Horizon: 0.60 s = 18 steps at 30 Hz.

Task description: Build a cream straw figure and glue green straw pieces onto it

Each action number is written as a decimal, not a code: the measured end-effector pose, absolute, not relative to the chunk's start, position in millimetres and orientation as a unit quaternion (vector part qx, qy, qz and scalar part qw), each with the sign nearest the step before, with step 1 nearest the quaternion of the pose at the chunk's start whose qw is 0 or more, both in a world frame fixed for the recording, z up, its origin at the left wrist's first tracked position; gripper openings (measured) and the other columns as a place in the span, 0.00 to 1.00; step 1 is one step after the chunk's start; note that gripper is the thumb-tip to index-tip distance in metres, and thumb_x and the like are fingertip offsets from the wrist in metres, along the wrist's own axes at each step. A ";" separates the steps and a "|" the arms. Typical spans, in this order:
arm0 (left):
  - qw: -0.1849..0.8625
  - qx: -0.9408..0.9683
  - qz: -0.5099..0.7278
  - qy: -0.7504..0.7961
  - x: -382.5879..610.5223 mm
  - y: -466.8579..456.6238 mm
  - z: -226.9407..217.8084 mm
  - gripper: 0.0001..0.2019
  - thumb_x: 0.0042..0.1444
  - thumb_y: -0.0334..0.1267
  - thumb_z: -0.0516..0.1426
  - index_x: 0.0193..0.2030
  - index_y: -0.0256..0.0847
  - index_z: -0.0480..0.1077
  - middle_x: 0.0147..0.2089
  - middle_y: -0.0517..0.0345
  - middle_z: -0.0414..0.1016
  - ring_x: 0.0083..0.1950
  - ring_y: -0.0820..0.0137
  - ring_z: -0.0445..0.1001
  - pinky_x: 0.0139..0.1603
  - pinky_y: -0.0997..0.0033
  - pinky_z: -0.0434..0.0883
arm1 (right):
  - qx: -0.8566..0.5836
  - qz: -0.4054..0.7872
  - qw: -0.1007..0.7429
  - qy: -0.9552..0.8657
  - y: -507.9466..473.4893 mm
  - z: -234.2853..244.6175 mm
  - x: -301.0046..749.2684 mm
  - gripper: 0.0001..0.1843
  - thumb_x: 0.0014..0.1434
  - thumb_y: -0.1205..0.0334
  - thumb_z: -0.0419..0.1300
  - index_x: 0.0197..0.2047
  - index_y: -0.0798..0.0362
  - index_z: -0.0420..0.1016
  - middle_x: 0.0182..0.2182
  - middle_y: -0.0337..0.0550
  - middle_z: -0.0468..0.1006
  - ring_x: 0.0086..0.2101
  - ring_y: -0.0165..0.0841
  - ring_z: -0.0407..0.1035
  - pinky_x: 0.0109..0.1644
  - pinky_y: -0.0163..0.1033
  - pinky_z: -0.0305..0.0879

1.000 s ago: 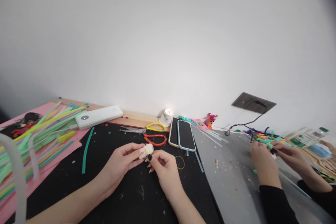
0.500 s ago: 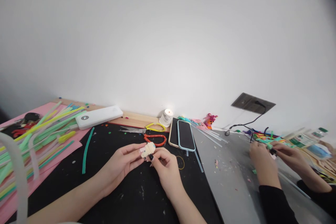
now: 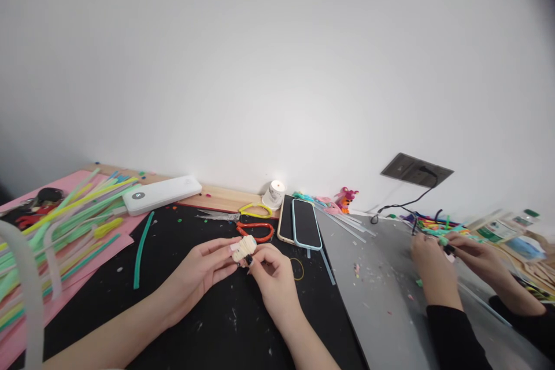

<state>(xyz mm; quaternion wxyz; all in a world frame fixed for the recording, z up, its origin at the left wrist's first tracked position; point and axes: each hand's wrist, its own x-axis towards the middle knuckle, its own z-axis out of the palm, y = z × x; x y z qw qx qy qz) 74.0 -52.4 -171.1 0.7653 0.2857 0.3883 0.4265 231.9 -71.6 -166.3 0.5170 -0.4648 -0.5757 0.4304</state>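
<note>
Working on a small cream ridged piece (image 3: 244,249) here, held up over the black mat (image 3: 225,338) between both hands, just on the near side of the scissors (image 3: 238,217). Clamped on its left side by thumb and fingers of the left hand (image 3: 195,274), pinched at the lower right edge by the right hand (image 3: 274,277), thumb in front. Can't make out the contact round the back, hidden by the piece and that thumb, so no claims there. Tips for doing this bit well: treat the left grip as the anchor, firm enough to stop twisting but not so hard as to flatten the ridges (probably squashy, judging by looks alone). Do the fine work with the right, using the soft pad of the thumb rather than the nail, in small nudges. Turn the piece for better access instead of cranking the wrists. Maybe rest the forearms (image 3: 130,329) on the mat in case of wobble. Avoid dropping it there, what with all those pale specks (image 3: 120,269). And maybe shift those scissors farther back, given blades slightly apart and handles so near the fingers.
</note>
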 end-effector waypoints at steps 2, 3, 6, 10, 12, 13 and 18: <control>0.762 0.297 0.424 0.388 74.2 -52.4 -171.9 0.12 0.52 0.37 0.62 0.44 0.39 0.75 0.42 0.52 0.80 0.42 0.71 0.77 0.44 0.76 0.72 | -0.468 0.426 0.516 -0.578 -71.5 -166.4 232.1 0.10 0.52 0.69 0.57 0.19 0.54 0.68 0.28 0.42 0.71 0.30 0.32 0.66 0.33 0.35 0.61; 0.760 0.305 0.423 0.389 74.4 -52.5 -172.3 0.12 0.52 0.37 0.62 0.44 0.39 0.75 0.42 0.52 0.80 0.41 0.71 0.76 0.44 0.76 0.72 | -0.469 0.424 0.515 -0.579 -71.4 -166.6 232.2 0.10 0.52 0.69 0.57 0.19 0.54 0.68 0.28 0.42 0.71 0.30 0.32 0.66 0.33 0.35 0.61; 0.746 0.329 0.424 0.394 75.1 -52.8 -173.1 0.11 0.50 0.37 0.63 0.41 0.40 0.76 0.40 0.56 0.79 0.40 0.72 0.76 0.43 0.77 0.72 | -0.470 0.415 0.513 -0.586 -71.3 -168.4 232.0 0.11 0.52 0.69 0.57 0.19 0.54 0.68 0.28 0.42 0.70 0.30 0.31 0.66 0.33 0.35 0.61; 0.727 0.354 0.425 0.406 75.4 -53.0 -172.6 0.10 0.49 0.39 0.63 0.40 0.41 0.77 0.38 0.57 0.79 0.40 0.72 0.75 0.43 0.77 0.71 | -0.472 0.407 0.508 -0.595 -71.7 -171.2 231.8 0.10 0.52 0.69 0.57 0.20 0.55 0.68 0.28 0.42 0.70 0.30 0.31 0.66 0.34 0.35 0.61; 0.726 0.359 0.423 0.407 75.3 -52.8 -171.6 0.11 0.49 0.40 0.63 0.41 0.42 0.77 0.40 0.57 0.80 0.41 0.72 0.75 0.43 0.77 0.70 | -0.470 0.407 0.508 -0.596 -72.1 -171.6 232.1 0.10 0.53 0.69 0.56 0.21 0.55 0.68 0.28 0.42 0.70 0.30 0.31 0.66 0.34 0.35 0.61; 0.726 0.360 0.421 0.407 75.2 -52.8 -171.2 0.11 0.49 0.40 0.64 0.41 0.43 0.77 0.40 0.57 0.80 0.41 0.72 0.75 0.44 0.77 0.70 | -0.469 0.407 0.508 -0.597 -72.4 -171.6 232.4 0.10 0.53 0.69 0.56 0.21 0.55 0.68 0.28 0.42 0.70 0.30 0.31 0.66 0.34 0.35 0.61; 0.726 0.369 0.415 0.406 75.2 -52.3 -170.6 0.13 0.46 0.40 0.65 0.41 0.44 0.78 0.41 0.57 0.80 0.42 0.70 0.75 0.45 0.76 0.70 | -0.466 0.406 0.511 -0.597 -72.3 -170.4 233.4 0.10 0.54 0.69 0.56 0.22 0.54 0.68 0.28 0.42 0.70 0.31 0.32 0.65 0.34 0.34 0.61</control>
